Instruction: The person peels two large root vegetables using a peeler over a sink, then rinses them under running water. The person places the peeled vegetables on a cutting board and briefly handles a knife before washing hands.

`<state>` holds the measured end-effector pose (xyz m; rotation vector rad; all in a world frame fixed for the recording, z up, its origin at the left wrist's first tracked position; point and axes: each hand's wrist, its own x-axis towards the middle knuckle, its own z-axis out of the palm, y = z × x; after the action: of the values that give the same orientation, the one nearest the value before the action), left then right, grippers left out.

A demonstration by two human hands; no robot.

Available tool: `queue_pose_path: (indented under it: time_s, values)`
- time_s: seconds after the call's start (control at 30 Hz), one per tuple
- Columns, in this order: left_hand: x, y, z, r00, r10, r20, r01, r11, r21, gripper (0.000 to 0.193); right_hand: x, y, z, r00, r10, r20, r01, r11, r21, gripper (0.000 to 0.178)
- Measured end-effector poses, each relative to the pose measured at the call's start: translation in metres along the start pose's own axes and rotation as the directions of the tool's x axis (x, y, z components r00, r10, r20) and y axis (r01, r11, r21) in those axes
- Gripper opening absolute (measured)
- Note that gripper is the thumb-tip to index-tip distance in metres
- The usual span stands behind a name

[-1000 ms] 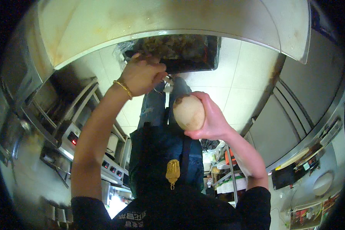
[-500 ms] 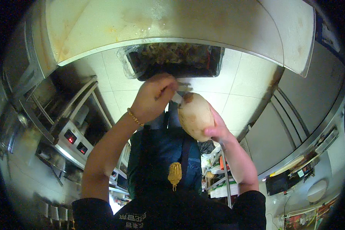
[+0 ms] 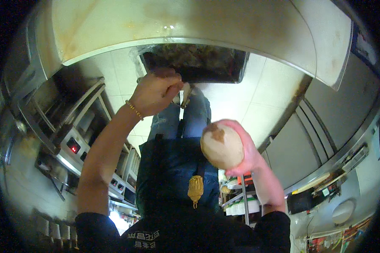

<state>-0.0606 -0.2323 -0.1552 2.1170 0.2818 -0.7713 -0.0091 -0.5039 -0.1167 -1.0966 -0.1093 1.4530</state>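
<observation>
The right hand (image 3: 252, 154) clasps the vegetable (image 3: 221, 148) from three o'clock, apparently leaving its face exposed; the left hand's (image 3: 156, 90) grip, at ten, I cannot tell.

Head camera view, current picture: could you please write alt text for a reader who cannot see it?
A person's right hand holds a large, pale, rounded vegetable with a brown patch. The curled left hand, in the picture, overlaps the near-left corner of a dark bin on a tiled floor; whether it grips anything is unclear.

Pale tiled floor (image 3: 264, 88) borders grey, seemingly metal cabinets (image 3: 293, 149).
</observation>
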Motion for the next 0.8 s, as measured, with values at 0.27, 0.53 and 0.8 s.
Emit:
queue_pose_path:
  time_s: [0.27,0.53,0.8]
  values:
    - [-0.012,0.004,0.002,0.898,0.415,-0.147,-0.342,0.868,0.361,0.009,0.003,0.007,0.001,0.996,-0.092,-0.010,0.089,0.982,-0.169,0.105]
    - [-0.015,0.031,-0.010,0.829,0.536,-0.160,-0.522,0.844,0.123,0.010,0.002,0.004,0.000,0.992,-0.104,-0.069,0.074,0.935,-0.346,0.103]
    - [-0.015,0.022,-0.010,0.947,0.241,-0.213,-0.257,0.965,-0.051,0.009,0.008,-0.010,0.003,0.961,-0.275,-0.030,0.255,0.922,-0.290,0.097]
